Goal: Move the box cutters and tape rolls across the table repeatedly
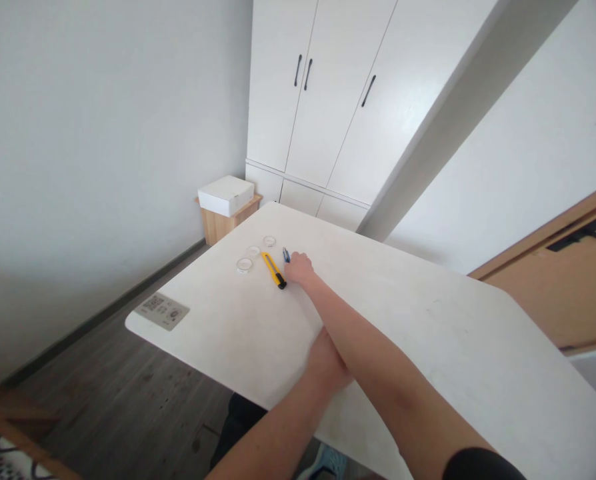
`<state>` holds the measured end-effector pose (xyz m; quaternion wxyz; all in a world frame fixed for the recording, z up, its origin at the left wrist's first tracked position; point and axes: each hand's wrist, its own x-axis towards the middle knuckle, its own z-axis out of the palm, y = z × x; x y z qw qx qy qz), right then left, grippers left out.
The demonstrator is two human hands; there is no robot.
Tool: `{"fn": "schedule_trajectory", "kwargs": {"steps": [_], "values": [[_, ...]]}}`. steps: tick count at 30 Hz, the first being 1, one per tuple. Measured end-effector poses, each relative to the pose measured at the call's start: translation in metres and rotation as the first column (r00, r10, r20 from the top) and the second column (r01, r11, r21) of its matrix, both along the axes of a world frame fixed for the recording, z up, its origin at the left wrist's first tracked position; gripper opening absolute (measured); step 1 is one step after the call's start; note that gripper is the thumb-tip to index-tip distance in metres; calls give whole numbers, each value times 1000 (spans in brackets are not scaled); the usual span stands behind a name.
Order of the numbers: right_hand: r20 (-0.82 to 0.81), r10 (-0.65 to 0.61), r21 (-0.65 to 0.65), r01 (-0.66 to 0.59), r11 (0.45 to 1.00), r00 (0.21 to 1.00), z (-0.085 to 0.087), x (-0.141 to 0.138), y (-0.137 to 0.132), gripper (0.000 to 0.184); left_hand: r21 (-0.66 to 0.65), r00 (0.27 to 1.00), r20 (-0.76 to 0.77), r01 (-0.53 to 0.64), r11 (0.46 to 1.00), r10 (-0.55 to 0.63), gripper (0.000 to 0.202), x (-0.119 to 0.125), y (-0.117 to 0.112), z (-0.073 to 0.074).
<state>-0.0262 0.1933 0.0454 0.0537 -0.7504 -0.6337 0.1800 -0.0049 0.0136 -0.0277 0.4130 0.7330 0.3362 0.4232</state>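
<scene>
My right hand [299, 268] is stretched far across the white table [428, 333], fingers curled next to a small blue object [286, 255] that it touches or pinches. A yellow utility knife [274, 269] lies just left of that hand. Three small clear round lids or dishes [245, 265] sit left of the knife. My left hand [325, 357] rests on the table near its front edge, mostly hidden under my right forearm, so its fingers do not show.
A grey label plate [161, 311] sits at the table's left corner. A white box [225, 195] rests on a low wooden stand by the wall. White wardrobe doors [328, 93] stand behind. A wooden door [573, 273] is at right.
</scene>
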Motion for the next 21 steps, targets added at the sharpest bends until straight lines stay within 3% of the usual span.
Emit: {"fn": "schedule_trajectory", "kwargs": {"steps": [3,6,9,13,17,21], "values": [[-87,161,122,-150,981,983,8,46,-35,37,189,973,-232,29,982,15,29,-6,3,7],[-177,201,290,-144,946,963,9,121,-93,37,325,899,-430,67,943,84,32,-8,3,10],[-203,65,347,10,938,977,-1,204,-171,46,357,858,-501,87,930,112,34,-8,3,10],[-135,-230,285,260,922,964,-20,291,-272,59,388,831,-539,101,916,136,35,-7,3,8],[-42,-290,320,288,903,956,-32,336,-335,62,421,824,-548,119,899,147,35,-7,5,5],[122,-209,330,159,930,970,-43,350,-359,67,432,815,-558,128,893,154,37,-9,5,5]]}}
